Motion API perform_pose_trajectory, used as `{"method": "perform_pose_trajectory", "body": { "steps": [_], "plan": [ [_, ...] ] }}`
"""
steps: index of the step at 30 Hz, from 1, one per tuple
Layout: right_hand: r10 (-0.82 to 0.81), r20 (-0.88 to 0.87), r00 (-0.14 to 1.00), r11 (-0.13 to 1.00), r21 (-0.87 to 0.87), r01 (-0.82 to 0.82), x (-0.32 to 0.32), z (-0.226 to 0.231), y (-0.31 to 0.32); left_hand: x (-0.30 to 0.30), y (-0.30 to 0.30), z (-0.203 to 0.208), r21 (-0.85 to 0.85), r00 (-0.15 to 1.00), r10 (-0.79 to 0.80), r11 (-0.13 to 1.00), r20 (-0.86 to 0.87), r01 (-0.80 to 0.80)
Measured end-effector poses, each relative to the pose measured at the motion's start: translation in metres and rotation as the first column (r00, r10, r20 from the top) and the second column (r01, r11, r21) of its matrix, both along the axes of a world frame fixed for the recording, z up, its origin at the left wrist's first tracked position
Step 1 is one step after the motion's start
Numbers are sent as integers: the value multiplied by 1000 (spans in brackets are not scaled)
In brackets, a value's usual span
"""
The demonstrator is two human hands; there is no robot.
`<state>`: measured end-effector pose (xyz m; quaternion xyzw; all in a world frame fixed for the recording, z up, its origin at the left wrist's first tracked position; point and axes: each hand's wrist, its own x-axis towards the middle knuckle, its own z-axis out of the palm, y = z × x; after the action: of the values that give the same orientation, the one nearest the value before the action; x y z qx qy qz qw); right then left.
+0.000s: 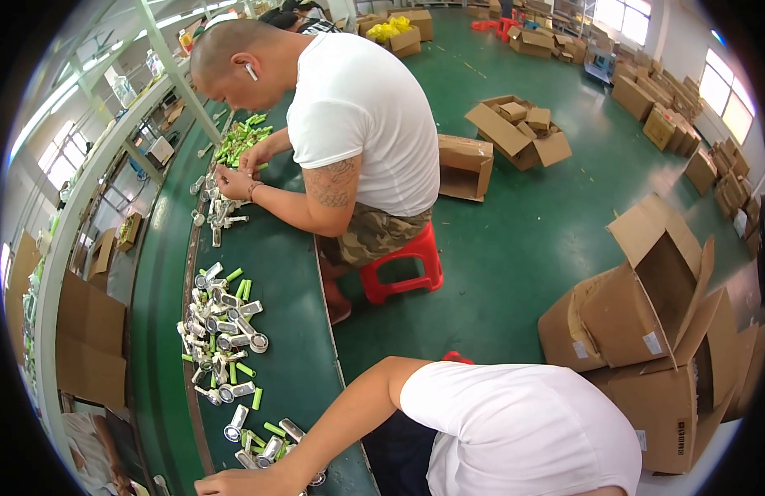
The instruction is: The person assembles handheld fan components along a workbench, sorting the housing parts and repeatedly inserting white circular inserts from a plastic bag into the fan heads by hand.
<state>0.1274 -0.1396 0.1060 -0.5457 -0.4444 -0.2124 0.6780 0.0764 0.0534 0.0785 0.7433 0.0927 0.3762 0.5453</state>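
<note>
My right arm (349, 413), in a white short sleeve, reaches left across the green workbench (300, 331). My right hand (246, 481) is at the lower edge of the view, beside a small pile of shiny silver-and-white parts (234, 433) with round ends. The frame edge cuts off most of its fingers, so any grip is hidden. Bright green cylinders (257, 398), shaped like battery cells, lie loose among the parts. Farther along the bench spreads a bigger heap of the same silver parts (254, 341) and cylinders. My left hand is out of view.
A co-worker (366, 107) in a white shirt sits on a red stool (403, 264), hands over another heap of green cylinders (242, 140). Open cardboard boxes (614, 318) stand behind me. A metal frame post (68, 207) runs along the bench's far side. Another person (93, 455) shows at lower left.
</note>
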Motion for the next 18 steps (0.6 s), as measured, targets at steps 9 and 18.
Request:
{"method": "perform_pose_trajectory", "body": {
  "steps": [9,18],
  "plan": [
    [-106,388,916,991,-30,128,-11,0,16,-55,-64,13,98,996,71,992,60,-77],
    [100,146,984,994,-49,-94,-15,-4,23,-68,-77,16,157,985,172,972,28,-174]
  ]
}}
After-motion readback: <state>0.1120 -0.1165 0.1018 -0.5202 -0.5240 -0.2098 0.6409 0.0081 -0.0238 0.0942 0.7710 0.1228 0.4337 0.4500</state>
